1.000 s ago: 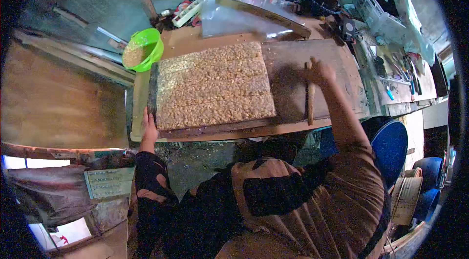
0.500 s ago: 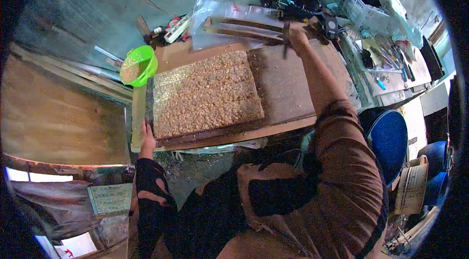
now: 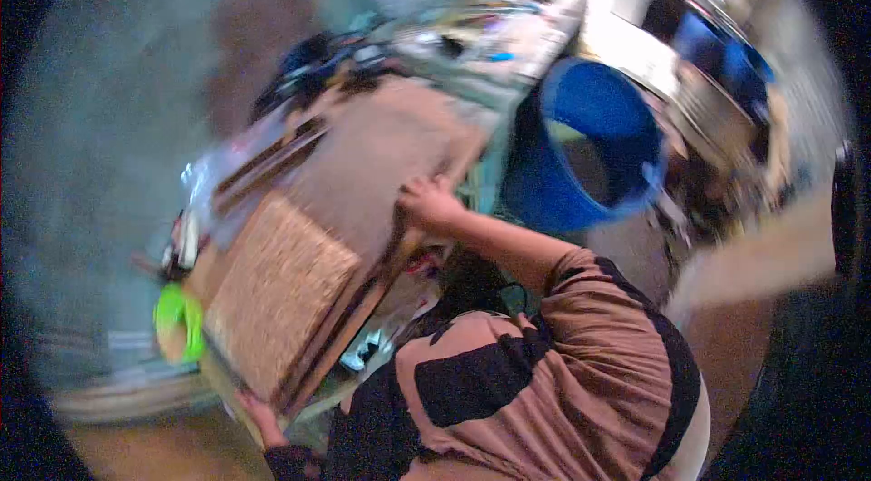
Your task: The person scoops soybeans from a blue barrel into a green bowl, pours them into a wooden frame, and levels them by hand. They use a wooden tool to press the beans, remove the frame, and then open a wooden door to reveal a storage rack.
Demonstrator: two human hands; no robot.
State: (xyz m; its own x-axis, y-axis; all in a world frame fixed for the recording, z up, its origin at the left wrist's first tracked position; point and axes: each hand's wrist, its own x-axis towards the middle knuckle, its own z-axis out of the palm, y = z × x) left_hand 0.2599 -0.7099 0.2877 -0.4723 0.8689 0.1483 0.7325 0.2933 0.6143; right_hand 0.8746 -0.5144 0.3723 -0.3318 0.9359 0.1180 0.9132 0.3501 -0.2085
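The view is blurred. A grey wall (image 3: 100, 163) stands behind a wooden table (image 3: 381, 154). Beside the table sits a big blue barrel (image 3: 581, 154), and bright light falls across the cluttered far bench (image 3: 508, 27).

The blurred view shows the right hand (image 3: 426, 202) gripping the wooden board's (image 3: 381, 154) near edge. The left hand (image 3: 259, 413) touches its corner beside the peanut slab (image 3: 277, 290).

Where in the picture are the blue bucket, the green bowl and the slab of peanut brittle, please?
blue bucket (image 3: 553, 200): head view, on its outer wall, front side.
green bowl (image 3: 172, 316): head view, on its blurred rim.
slab of peanut brittle (image 3: 277, 295): head view, on the middle of its top face.
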